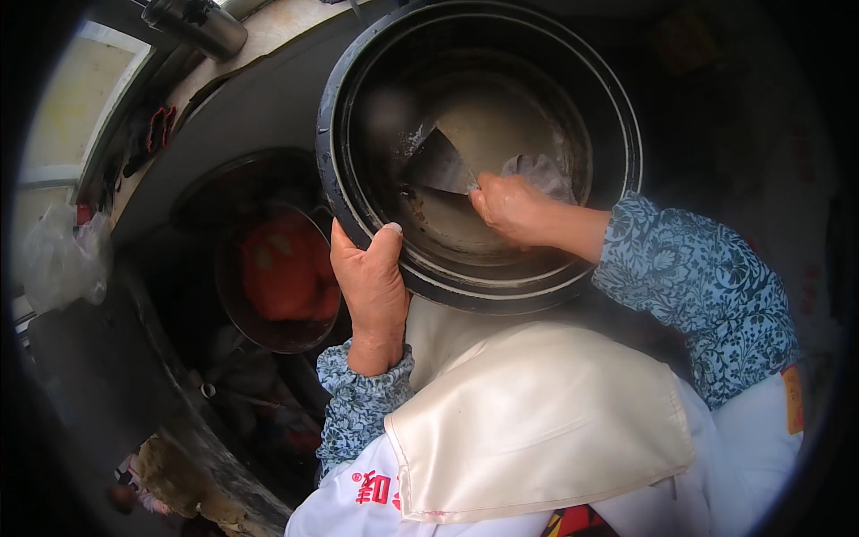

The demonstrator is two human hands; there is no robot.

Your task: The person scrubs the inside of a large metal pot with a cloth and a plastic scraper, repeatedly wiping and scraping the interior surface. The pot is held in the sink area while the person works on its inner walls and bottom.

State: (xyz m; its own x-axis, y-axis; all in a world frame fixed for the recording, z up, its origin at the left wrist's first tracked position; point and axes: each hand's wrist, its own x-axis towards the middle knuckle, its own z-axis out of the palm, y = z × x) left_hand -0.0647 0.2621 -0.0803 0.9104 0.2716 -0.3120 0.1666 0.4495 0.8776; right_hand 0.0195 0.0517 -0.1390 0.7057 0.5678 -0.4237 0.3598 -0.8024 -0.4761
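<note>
A large, deep round pot [470, 288] with a dark, wide rim tilts towards me, its inside wet and dull. My left hand [371, 285] grips the rim at the lower left, thumb on top. Inside the pot, my right hand [513, 208] closes on the edge of a thin dark flat piece [437, 164], perhaps a scraper blade. Part of that piece is hidden by my fingers. A grey wet cloth [542, 176] shows just behind the right hand; whether the hand also holds it cannot be made out. Brown residue [417, 209] spots the pot's lower wall.
Left of the pot stands a metal bowl [285, 350] containing something red [278, 272]. A dark cylindrical container [198, 30] rests on a ledge [268, 33] by the window. A clear plastic bag [64, 258] hangs at far left. A pale cloth [543, 416] covers my lap.
</note>
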